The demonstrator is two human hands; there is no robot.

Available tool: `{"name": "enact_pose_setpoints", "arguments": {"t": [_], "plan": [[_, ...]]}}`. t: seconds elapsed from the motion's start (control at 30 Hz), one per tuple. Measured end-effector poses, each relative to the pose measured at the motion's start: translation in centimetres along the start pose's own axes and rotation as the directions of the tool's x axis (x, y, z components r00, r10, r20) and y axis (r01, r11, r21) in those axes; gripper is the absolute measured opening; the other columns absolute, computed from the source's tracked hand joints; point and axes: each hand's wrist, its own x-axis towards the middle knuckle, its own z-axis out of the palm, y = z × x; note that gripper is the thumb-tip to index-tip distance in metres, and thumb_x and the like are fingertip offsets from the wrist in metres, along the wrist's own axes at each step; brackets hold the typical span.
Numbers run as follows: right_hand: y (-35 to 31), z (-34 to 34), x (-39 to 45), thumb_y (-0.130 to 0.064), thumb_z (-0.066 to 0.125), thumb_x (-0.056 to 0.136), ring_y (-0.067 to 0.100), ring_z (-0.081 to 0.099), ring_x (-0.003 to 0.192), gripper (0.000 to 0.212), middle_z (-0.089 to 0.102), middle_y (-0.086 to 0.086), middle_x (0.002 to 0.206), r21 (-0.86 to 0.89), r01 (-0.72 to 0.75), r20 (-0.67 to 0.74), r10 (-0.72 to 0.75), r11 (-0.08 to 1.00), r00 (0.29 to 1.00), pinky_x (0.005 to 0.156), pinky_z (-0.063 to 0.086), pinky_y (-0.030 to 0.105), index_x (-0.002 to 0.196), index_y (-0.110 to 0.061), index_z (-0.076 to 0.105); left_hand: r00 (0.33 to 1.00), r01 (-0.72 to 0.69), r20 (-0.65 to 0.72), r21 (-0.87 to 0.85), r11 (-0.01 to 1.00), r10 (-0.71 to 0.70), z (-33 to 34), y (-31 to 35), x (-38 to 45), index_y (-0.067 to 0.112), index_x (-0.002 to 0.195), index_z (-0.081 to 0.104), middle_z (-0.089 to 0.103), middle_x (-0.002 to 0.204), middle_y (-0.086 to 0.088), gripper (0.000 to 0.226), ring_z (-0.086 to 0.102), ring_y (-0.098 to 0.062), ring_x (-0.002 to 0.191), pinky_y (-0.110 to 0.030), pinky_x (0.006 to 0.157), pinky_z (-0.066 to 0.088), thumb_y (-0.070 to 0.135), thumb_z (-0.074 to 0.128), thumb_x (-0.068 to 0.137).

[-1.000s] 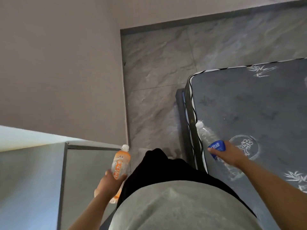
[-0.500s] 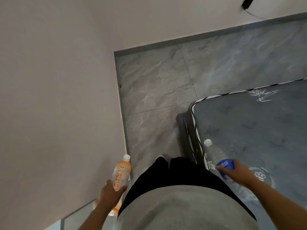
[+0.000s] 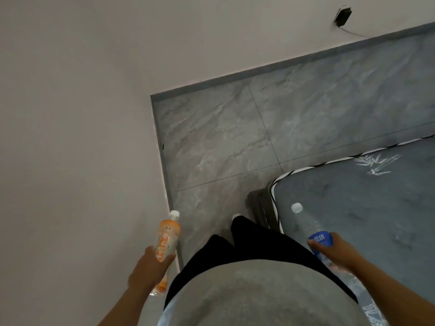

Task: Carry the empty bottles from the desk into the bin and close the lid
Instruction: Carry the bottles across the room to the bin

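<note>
Left hand [image 3: 150,269] grips a clear plastic bottle with an orange label and white cap [image 3: 167,241], held cap-forward beside the pale wall [image 3: 70,137]. Right hand [image 3: 339,252] grips a clear plastic bottle with a blue label and white cap [image 3: 310,229], held over the grey patterned mattress [image 3: 364,203] edge. Grey marble-tiled floor [image 3: 223,142] ahead

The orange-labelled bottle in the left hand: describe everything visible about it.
The orange-labelled bottle is a slim, clear plastic bottle with a white cap and an orange wrap-around label bearing white print. It looks empty. It points cap forward, away from the person, held off the floor near the wall. The left hand grips its lower half, fingers curled round the label; its base pokes out below the hand. Nothing else touches it.
</note>
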Motion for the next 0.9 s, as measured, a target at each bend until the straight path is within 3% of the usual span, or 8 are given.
{"name": "enact_pose_setpoints", "arguments": {"t": [0.1, 0.2, 0.33, 0.4, 0.5, 0.63, 0.9], "plan": [[-4.9, -2.3, 2.0, -0.041, 0.069, 0.079, 0.036, 0.061, 0.095, 0.059, 0.060, 0.021, 0.108, -0.017, 0.053, -0.007, -0.053, 0.998, 0.999, 0.079, 0.051, 0.042, 0.117, -0.001, 0.049, 0.999, 0.054, 0.013, -0.041, 0.998, -0.053, -0.9, 1.4, 1.2, 0.006, 0.120, 0.042, 0.060, 0.111, -0.016, 0.065, 0.060, -0.033, 0.099, -0.039, 0.084, 0.048, 0.052, 0.062, 0.078], [-9.4, -3.8, 3.4, -0.037, 0.071, 0.079, 0.025, 0.060, 0.077, 0.049, 0.063, 0.015, 0.093, -0.009, 0.132, -0.021, -0.133, 0.991, 0.991, 0.070, 0.051, 0.037, 0.109, -0.001, 0.054, 0.993, 0.118, 0.024, -0.053, 0.992, -0.117, -1.9, 2.3, 2.3, 0.006, 0.121, 0.042, 0.060, 0.116, -0.018, 0.068, 0.059, -0.035, 0.103, -0.035, 0.078, 0.042, 0.052, 0.064, 0.076], [-14.1, -5.1, 5.6, -0.040, 0.067, 0.081, 0.031, 0.061, 0.090, 0.052, 0.061, 0.019, 0.105, -0.021, 0.142, 0.000, -0.142, 0.990, 0.990, 0.081, 0.050, 0.041, 0.113, -0.003, 0.050, 0.987, 0.153, 0.048, -0.027, 0.988, -0.152, -4.3, 4.1, 5.6, 0.003, 0.120, 0.044, 0.060, 0.118, -0.021, 0.065, 0.059, -0.035, 0.106, -0.033, 0.080, 0.042, 0.048, 0.064, 0.078], [-15.9, -5.4, 6.7, -0.040, 0.066, 0.082, 0.023, 0.058, 0.080, 0.046, 0.061, 0.016, 0.099, -0.007, 0.131, -0.008, -0.132, 0.991, 0.991, 0.073, 0.049, 0.036, 0.107, -0.005, 0.049, 0.987, 0.153, 0.061, -0.025, 0.988, -0.152, -5.9, 5.6, 7.9, 0.003, 0.120, 0.044, 0.060, 0.117, -0.021, 0.065, 0.059, -0.035, 0.105, -0.033, 0.079, 0.042, 0.048, 0.064, 0.078], [-17.9, -5.4, 8.1, -0.037, 0.068, 0.082, 0.020, 0.057, 0.078, 0.045, 0.058, 0.010, 0.091, 0.028, 0.082, -0.025, -0.081, 0.996, 0.996, 0.066, 0.048, 0.030, 0.108, -0.006, 0.049, 0.991, 0.110, 0.070, 0.015, 0.994, -0.111, -9.0, 8.7, 11.7, 0.005, 0.117, 0.045, 0.061, 0.114, -0.019, 0.063, 0.060, -0.033, 0.102, -0.031, 0.074, 0.041, 0.049, 0.064, 0.077], [-19.5, -5.4, 9.2, -0.035, 0.071, 0.080, 0.033, 0.060, 0.090, 0.054, 0.060, 0.019, 0.099, 0.067, -0.039, -0.036, 0.041, 0.997, 0.999, 0.084, 0.049, 0.042, 0.113, 0.003, 0.051, 0.998, 0.014, 0.064, 0.098, 0.995, -0.021, -13.8, 14.2, 16.5, 0.007, 0.118, 0.043, 0.060, 0.114, -0.018, 0.062, 0.059, -0.033, 0.102, -0.033, 0.076, 0.043, 0.052, 0.060, 0.079], [-21.0, -5.5, 10.1, -0.026, 0.072, 0.080, 0.032, 0.058, 0.082, 0.048, 0.064, 0.027, 0.101, 0.307, -0.241, -0.043, 0.267, 0.921, 0.963, 0.078, 0.046, 0.038, 0.109, 0.007, 0.055, 0.973, -0.224, 0.116, 0.248, 0.943, 0.200, -19.7, 27.9, 23.5, 0.008, 0.122, 0.040, 0.058, 0.118, -0.016, 0.063, 0.058, -0.032, 0.103, -0.035, 0.078, 0.044, 0.054, 0.056, 0.081]]}}
